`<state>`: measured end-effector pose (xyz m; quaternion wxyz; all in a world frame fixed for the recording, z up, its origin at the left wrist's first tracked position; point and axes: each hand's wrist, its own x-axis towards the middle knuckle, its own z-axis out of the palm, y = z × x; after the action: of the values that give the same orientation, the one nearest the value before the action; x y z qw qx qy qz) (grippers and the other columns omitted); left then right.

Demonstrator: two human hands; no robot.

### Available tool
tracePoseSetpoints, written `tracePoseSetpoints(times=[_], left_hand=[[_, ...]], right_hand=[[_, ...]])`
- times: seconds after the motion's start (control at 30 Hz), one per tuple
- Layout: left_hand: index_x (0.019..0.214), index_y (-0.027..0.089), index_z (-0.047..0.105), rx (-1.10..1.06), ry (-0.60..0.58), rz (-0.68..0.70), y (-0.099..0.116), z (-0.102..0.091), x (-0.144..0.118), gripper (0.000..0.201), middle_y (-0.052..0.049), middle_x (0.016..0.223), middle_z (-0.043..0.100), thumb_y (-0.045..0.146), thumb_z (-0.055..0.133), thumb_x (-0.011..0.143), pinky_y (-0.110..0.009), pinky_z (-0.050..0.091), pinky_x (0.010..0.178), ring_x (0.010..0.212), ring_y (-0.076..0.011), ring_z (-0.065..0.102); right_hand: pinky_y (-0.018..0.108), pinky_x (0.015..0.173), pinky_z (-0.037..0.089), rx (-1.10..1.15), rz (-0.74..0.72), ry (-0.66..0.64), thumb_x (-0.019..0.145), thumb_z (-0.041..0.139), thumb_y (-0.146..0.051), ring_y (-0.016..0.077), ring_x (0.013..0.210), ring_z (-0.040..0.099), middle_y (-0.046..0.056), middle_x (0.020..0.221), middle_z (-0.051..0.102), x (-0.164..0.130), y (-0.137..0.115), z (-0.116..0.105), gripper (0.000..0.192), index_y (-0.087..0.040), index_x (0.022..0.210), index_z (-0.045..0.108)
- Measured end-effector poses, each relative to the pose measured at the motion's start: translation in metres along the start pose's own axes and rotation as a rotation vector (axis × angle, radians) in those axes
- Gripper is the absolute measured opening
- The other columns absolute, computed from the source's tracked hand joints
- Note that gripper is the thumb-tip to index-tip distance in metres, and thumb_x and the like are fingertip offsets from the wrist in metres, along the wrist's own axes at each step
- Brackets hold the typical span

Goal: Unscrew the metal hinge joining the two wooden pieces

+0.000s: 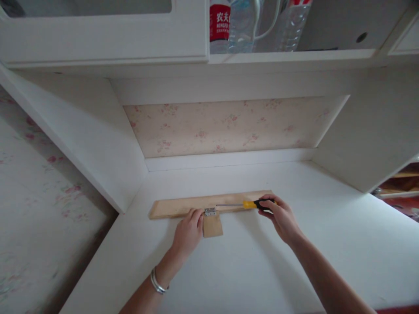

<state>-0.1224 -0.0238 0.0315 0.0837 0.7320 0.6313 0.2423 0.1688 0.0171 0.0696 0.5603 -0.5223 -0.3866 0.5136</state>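
A long wooden strip point(183, 206) lies flat across the white worktop point(262, 261), and everything else sits in relation to it. At the middle of its near edge a small metal hinge point(210, 212) joins it to a short wooden block point(212, 225) that lies flat just in front of the strip.

The left hand point(189, 232) rests palm-down just left of the hinge, fingertips on the strip's near edge. Its grip closes on nothing; it seems to press the strip down so that it does not slide or twist under the tool.

The right hand point(280, 216) is at the strip's right end, its grip closed around the black-and-yellow handle of a screwdriver point(244, 204). The shaft lies nearly level along the strip, with its tip at the hinge. That low angle suggests the tip is addressing a hinge screw from the side, though the screw itself is too small to make out.

Above the strip, on a shelf point(288, 56), stand clear plastic water bottles point(240, 24). A silver bangle point(157, 282) circles the left wrist.
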Motion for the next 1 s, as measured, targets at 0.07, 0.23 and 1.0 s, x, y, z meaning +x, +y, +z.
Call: tracePoseSetpoints(times=[0.07,0.23,1.0], left_hand=[[0.123,0.025,0.051,0.158,-0.092,0.132,0.004,-0.009,0.004,0.037,-0.006,0.119,0.057,0.016,0.035,0.091,-0.025,0.047,0.075,0.095,-0.0160,0.061],[0.121,0.026,0.053,0.421,-0.247,0.366,0.005,-0.019,0.017,0.037,-0.005,0.116,0.056,0.012,0.038,0.090,-0.030,0.049,0.071,0.094,-0.0193,0.060],[0.089,0.018,0.060,0.471,-0.096,0.050,0.017,0.007,0.030,0.042,-0.007,0.089,0.066,0.038,0.024,0.095,-0.030,0.046,0.059,0.074,-0.0207,0.065]], right_hand=[[0.027,0.064,0.054,0.088,0.044,0.020,0.064,0.071,-0.029,0.0162,0.079,0.061,0.002,0.086,0.061,0.001,0.016,-0.007,0.022,-0.021,0.082,0.060],[0.025,0.063,0.054,0.219,0.082,0.042,0.064,0.072,-0.027,0.0139,0.075,0.060,-0.001,0.084,0.061,-0.001,0.046,-0.015,0.019,-0.024,0.080,0.061],[0.025,0.059,0.050,0.188,0.099,0.064,0.062,0.075,-0.031,0.0137,0.072,0.057,-0.001,0.082,0.059,-0.005,0.064,-0.022,0.027,-0.021,0.082,0.060]])
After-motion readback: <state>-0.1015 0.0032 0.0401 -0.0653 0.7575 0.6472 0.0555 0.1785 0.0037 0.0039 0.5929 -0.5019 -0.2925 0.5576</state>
